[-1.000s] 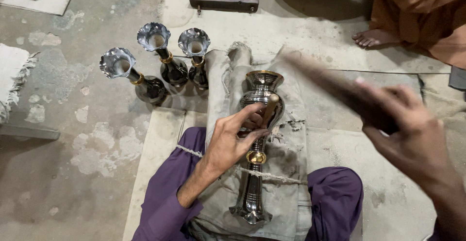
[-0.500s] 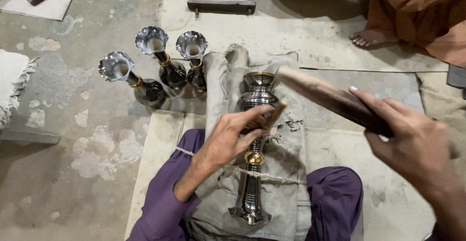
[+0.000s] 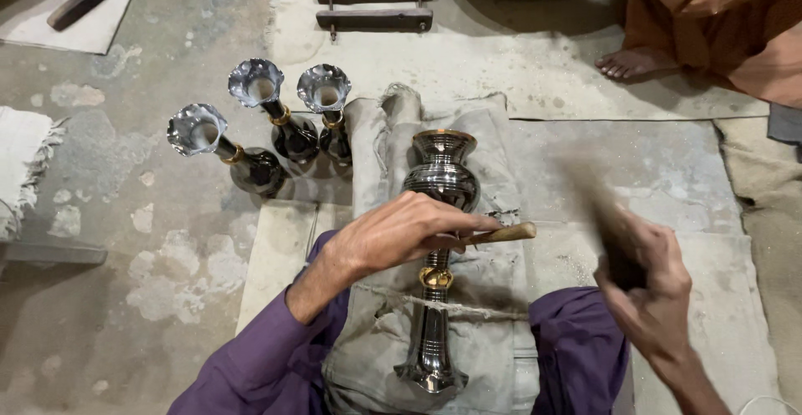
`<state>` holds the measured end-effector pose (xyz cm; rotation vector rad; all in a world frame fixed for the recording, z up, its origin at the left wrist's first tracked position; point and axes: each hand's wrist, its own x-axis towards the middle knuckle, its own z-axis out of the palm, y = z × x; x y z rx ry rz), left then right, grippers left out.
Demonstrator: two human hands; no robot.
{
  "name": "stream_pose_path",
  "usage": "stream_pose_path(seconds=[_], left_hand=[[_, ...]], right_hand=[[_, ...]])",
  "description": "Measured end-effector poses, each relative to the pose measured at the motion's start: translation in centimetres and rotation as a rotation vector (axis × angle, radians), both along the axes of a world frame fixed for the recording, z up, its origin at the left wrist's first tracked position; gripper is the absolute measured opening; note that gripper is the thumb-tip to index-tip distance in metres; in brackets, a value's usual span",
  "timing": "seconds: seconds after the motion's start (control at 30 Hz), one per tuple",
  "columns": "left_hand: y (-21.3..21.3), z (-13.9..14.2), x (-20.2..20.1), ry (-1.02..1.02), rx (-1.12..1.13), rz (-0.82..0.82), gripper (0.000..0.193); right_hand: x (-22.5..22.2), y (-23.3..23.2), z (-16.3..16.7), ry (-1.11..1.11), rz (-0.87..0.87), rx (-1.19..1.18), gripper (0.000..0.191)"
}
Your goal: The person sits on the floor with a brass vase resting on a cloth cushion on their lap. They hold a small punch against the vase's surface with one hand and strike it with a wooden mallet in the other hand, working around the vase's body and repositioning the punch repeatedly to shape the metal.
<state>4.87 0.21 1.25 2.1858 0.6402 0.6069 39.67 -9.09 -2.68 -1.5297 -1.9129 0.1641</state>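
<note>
Since the earlier frames, the right hand [image 3: 643, 285] has swung down and back toward the lap, and the dark striking tool [image 3: 597, 214] it carries is now a blur above the knuckles. Its grip is closed tight round the tool's handle. The left hand [image 3: 401, 235] rests on the dark metal vase [image 3: 439, 256], fingers curled shut on a thin wooden punch [image 3: 501, 233] whose free end sticks out to the right of the vase's neck. This vase lies lengthwise on a grey cloth pad [image 3: 493, 156] across purple-clad legs, mouth pointing away. Three fluted vases [image 3: 267, 122] stand on the floor just left of the pad.
</note>
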Motion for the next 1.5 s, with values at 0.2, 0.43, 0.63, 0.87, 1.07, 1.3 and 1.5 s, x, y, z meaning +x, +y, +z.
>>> stream_pose_path(seconds=[0.2,0.43,0.63,0.87,1.07,1.3,1.5], left_hand=[[0.0,-0.1,-0.2,0.027,0.010,-0.028,0.055],[-0.5,-0.4,0.0,0.168,0.144,0.016,0.065],[-1.7,-1.8,-0.4,-0.056,-0.025,0.137,0.057],[-2.8,-2.9,-1.8,-0.319,-0.243,0.296,0.054],[-2.4,-2.7,-1.6,-0.305,-0.290,0.238,0.052],[-2.5,-2.6,-1.6,-0.303,-0.269,0.241,0.054],[-2.5,-2.9,-1.5,-0.265,-0.257,0.239,0.051]], right_hand=[[1.7,-2.2,-4.3,-0.087,-0.085,0.075,0.061],[0.8,-3.3,-4.1,0.049,-0.077,0.040,0.047],[0.0,-3.1,-1.8,0.014,-0.117,-0.245,0.050],[-4.3,-5.7,-4.0,0.931,0.314,-0.420,0.032],[-2.7,-3.2,-3.7,0.725,0.019,-0.723,0.049],[0.2,1.8,3.9,0.235,0.086,-0.206,0.061],[-0.1,3.8,9.3,-0.442,0.101,-0.178,0.078]])
